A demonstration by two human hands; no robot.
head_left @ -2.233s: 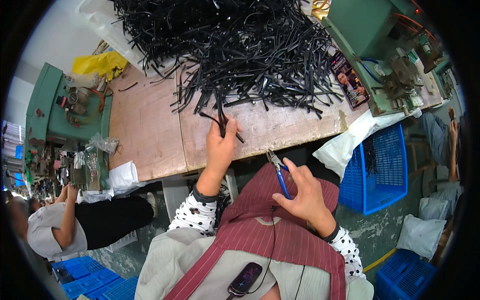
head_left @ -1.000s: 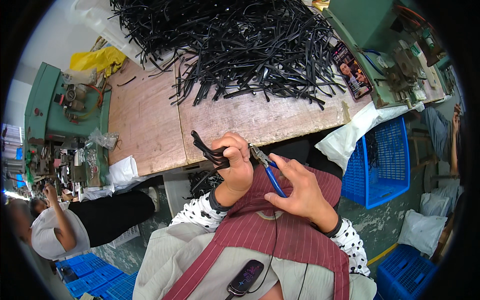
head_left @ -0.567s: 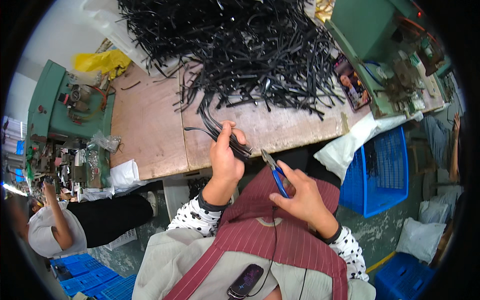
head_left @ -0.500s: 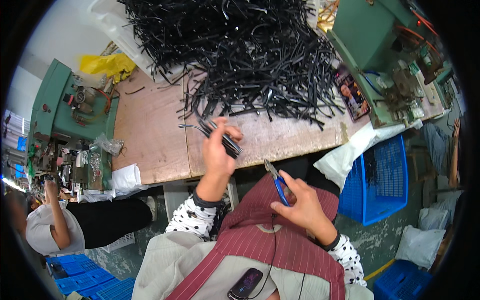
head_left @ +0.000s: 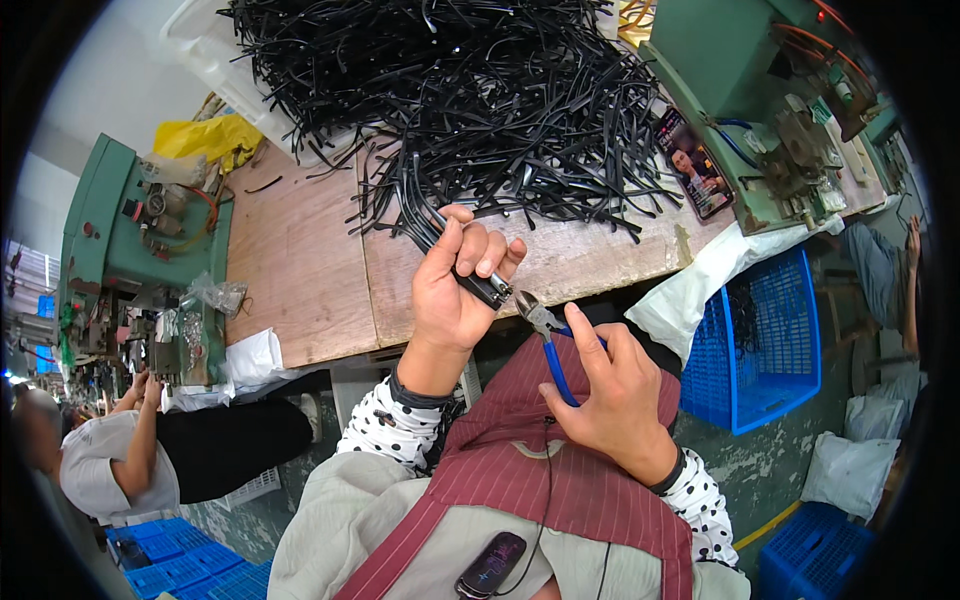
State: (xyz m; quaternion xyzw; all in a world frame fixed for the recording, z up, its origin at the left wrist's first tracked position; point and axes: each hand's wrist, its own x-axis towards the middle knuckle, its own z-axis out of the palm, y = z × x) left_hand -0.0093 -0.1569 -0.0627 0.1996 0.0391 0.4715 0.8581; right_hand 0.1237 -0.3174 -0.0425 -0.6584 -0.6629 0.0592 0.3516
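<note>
Left grip (head_left: 450, 300) closed on strips (head_left: 482, 289); right grip (head_left: 622, 400) half-curled round pliers (head_left: 557, 370).
Tabletop (head_left: 290, 270): pile (head_left: 500, 110) on it, green machines (head_left: 720, 70) left and right, blue crate (head_left: 705, 350) below right.

The left hand (head_left: 446, 300) curls its fingers (head_left: 493, 253) inward, while the right hand (head_left: 620, 395) grips loosely, its forefinger (head_left: 587, 338) extended.

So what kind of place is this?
It looks like a small factory workshop. There's a big heap of thin black strips, a green metal machine on the left and another green metal machine on the right, plus an open blue plastic crate.
</note>
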